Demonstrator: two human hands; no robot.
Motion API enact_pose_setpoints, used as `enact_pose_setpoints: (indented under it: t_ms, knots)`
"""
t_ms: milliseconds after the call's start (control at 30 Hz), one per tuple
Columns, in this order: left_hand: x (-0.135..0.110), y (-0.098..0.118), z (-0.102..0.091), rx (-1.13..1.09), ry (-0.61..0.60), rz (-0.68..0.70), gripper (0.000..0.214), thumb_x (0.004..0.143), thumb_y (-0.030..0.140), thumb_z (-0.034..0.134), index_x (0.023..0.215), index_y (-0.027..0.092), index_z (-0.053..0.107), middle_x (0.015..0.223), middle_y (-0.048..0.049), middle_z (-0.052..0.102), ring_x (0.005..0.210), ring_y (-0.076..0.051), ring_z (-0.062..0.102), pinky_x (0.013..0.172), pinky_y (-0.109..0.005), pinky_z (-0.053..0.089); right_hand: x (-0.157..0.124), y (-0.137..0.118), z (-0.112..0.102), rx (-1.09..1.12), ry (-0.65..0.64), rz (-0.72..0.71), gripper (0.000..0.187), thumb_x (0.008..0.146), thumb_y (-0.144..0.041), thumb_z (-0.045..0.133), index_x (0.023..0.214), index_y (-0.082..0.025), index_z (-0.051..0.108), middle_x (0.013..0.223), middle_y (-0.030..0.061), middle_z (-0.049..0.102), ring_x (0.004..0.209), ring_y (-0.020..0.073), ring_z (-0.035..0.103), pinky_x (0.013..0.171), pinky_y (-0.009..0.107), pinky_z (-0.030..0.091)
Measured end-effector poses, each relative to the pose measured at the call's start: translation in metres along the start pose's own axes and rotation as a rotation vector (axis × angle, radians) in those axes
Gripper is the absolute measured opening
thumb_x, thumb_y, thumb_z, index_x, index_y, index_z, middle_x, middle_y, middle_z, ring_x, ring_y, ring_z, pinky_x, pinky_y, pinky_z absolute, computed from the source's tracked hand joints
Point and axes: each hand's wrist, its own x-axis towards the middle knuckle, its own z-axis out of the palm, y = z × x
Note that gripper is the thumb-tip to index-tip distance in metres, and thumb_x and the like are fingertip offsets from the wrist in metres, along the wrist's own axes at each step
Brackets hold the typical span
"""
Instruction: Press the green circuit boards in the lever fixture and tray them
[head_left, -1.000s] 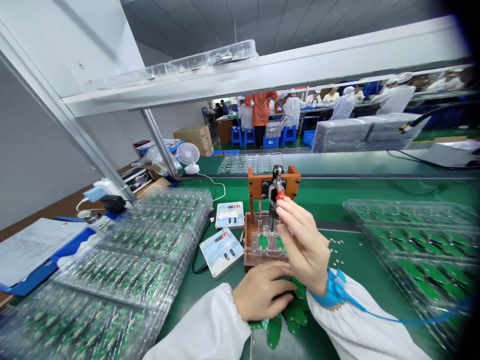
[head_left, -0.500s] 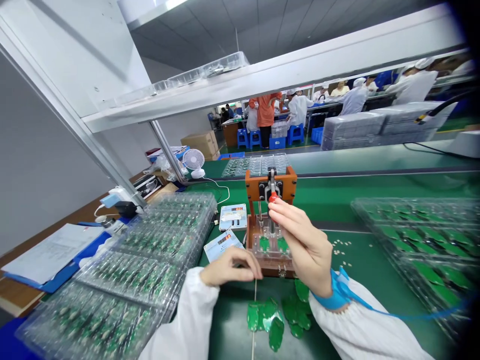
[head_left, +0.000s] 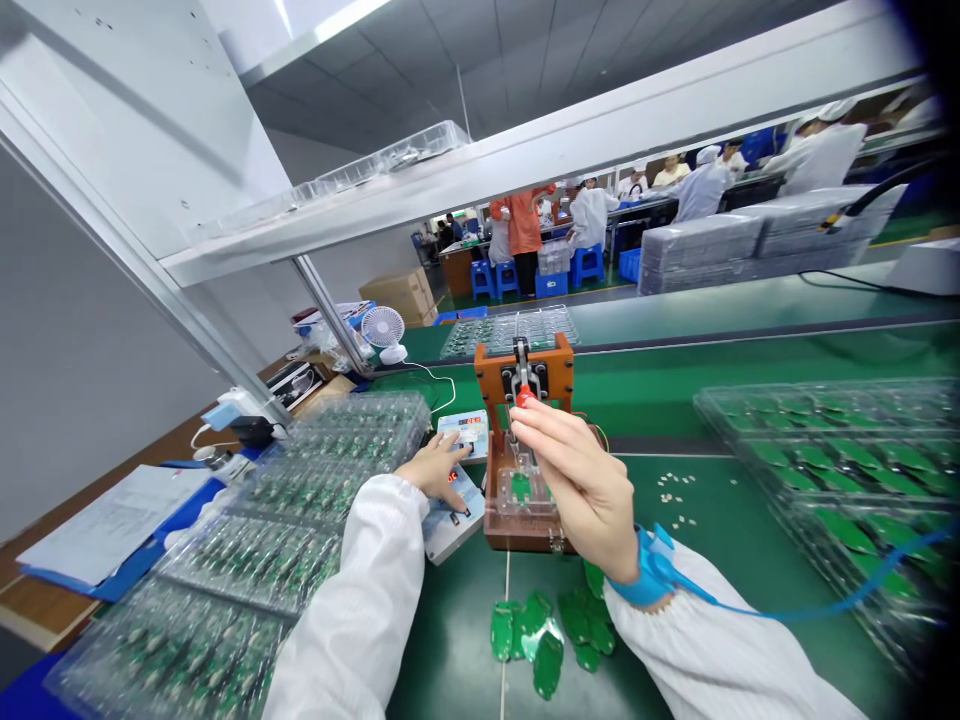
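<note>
My right hand point(head_left: 581, 485) is closed on the red-tipped lever point(head_left: 525, 394) of a toggle clamp. That clamp is mounted on an orange-topped test fixture point(head_left: 491, 378) with a brown base. A green circuit board point(head_left: 520, 487) shows under the clear plate of the fixture; my right hand hides part of it. My left hand point(head_left: 433, 468) spreads its fingers over two small boxes with red digit displays, the lower box point(head_left: 450, 538) and the upper box point(head_left: 475, 428). Loose green circuit boards point(head_left: 537, 625) lie in front of the fixture. A blue wrist strap point(head_left: 646, 570) circles my right wrist.
Clear trays of boards point(head_left: 255, 540) are stacked at left, and another tray of green boards point(head_left: 840, 470) stands at right. Small pale pieces point(head_left: 676, 484) lie right of the fixture. A white fan point(head_left: 384, 330) stands behind. A shelf point(head_left: 525, 160) crosses overhead; several people work beyond.
My left hand has moved from the fixture's front left onto the display boxes, its fingers now spread. The lower box has shifted and turned. My right hand stays on the lever.
</note>
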Motion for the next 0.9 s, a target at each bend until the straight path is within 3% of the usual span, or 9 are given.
enact_pose_setpoints:
  t_ms: [233,400,633,900]
  knots:
    - [0.012,-0.004,0.004,-0.004,-0.035,0.029,0.139,0.052,0.066,0.091,0.165,0.02,0.025,0.173,-0.0127,-0.002,0.157,-0.046,-0.008,0.128,-0.061,0.012,0.0,-0.001,0.004,0.001,0.015,0.005,0.062,0.098,0.003,0.052,0.145,-0.036,0.059,0.142,-0.0013,0.067,0.139,0.0211,0.057,0.118,0.043,0.049]
    - [0.011,-0.013,0.007,-0.061,-0.018,0.076,0.136,0.055,0.057,0.091,0.165,0.017,0.022,0.173,-0.0151,-0.004,0.158,-0.044,-0.004,0.129,-0.059,0.014,0.0,-0.004,0.006,-0.022,0.047,0.009,0.061,0.098,0.003,0.053,0.145,-0.035,0.06,0.142,-0.0004,0.067,0.139,0.0217,0.057,0.116,0.042,0.051]
    - [0.0,-0.019,0.002,-0.053,-0.057,-0.008,0.14,0.054,0.056,0.092,0.166,0.016,0.019,0.173,-0.0149,-0.001,0.159,-0.042,-0.004,0.13,-0.053,0.01,-0.001,-0.002,0.005,-0.021,0.036,-0.01,0.06,0.098,0.002,0.053,0.145,-0.035,0.06,0.142,0.0008,0.067,0.139,0.0221,0.057,0.116,0.043,0.05]
    - [0.002,-0.017,0.002,0.008,-0.089,-0.006,0.145,0.051,0.06,0.093,0.167,0.019,0.016,0.172,-0.0156,-0.002,0.158,-0.045,-0.004,0.129,-0.057,0.013,-0.002,-0.002,0.004,-0.034,0.03,-0.011,0.059,0.099,0.0,0.053,0.145,-0.034,0.06,0.142,0.0022,0.067,0.139,0.0227,0.058,0.116,0.044,0.051]
